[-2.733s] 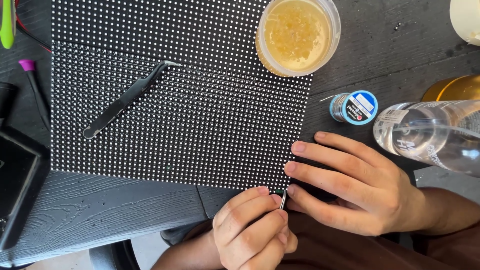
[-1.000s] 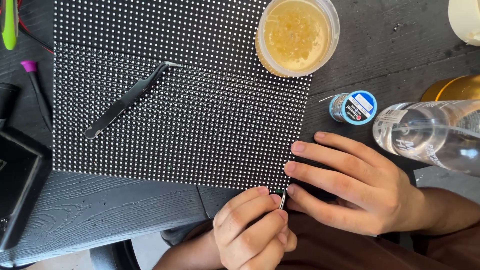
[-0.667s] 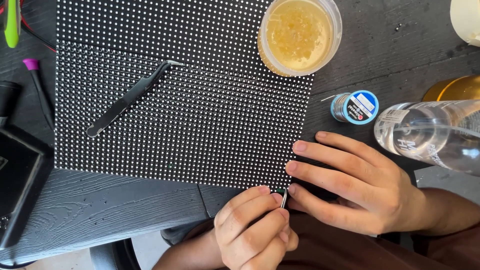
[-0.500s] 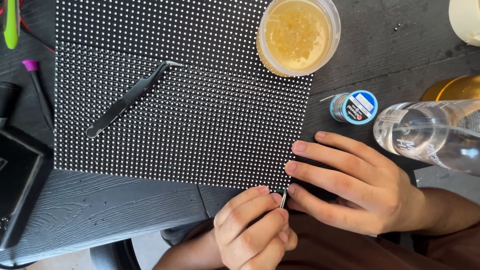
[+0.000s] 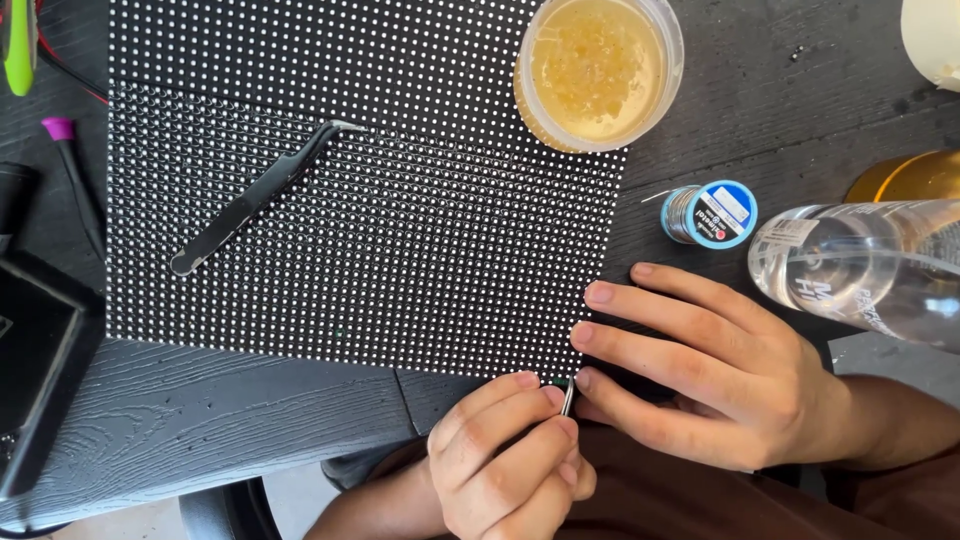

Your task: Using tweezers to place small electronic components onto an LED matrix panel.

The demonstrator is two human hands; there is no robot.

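A black LED matrix panel covered in small white dots lies on the dark wooden table. My right hand rests flat at the panel's lower right corner, fingertips pressing on its edge. My left hand is curled below that corner and pinches a thin metal tool, whose tip touches the panel's bottom edge between my two hands. Black curved tweezers lie loose on the panel's left part.
A clear cup of yellowish paste stands on the panel's top right corner. A blue solder spool, a clear plastic bottle and a gold lid sit to the right. A black device and a purple-capped tool are at the left.
Nothing has visibly moved; both hands keep the same pose at the panel's corner, with only a slight shift of the camera.
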